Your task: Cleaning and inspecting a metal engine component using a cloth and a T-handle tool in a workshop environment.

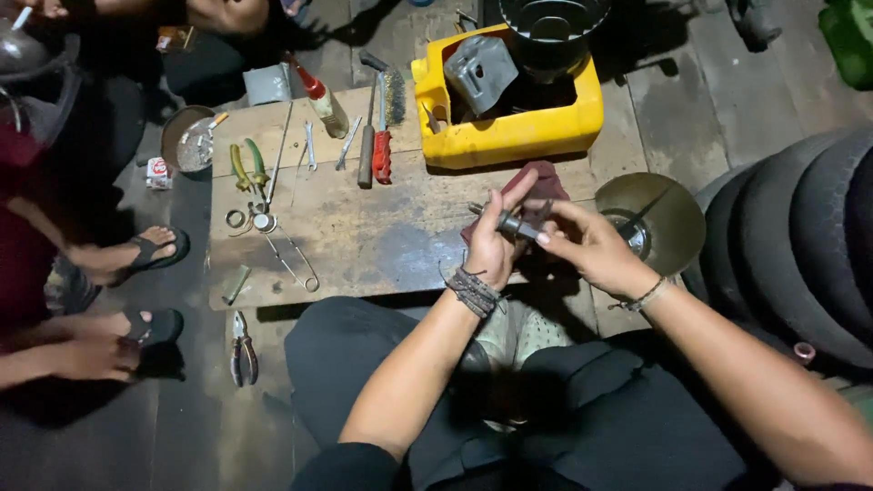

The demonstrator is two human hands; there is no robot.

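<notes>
One wooden board (364,227) in front of me, one yellow cut-open jerrycan (509,132) at its far edge. One dark red rag (544,182) under my hands. My left hand (491,245) and right hand (591,245) are both clamped on one small metal shaft part (516,224), held just above the board's right end. One wire brush (389,109), one hammer (367,136), one pair of pliers (243,359) on the floor.

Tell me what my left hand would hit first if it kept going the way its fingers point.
Your left hand points up and away across the wooden board. First in that line is probably the dark red cloth, then the yellow container; depth is hard to judge from above.
</notes>
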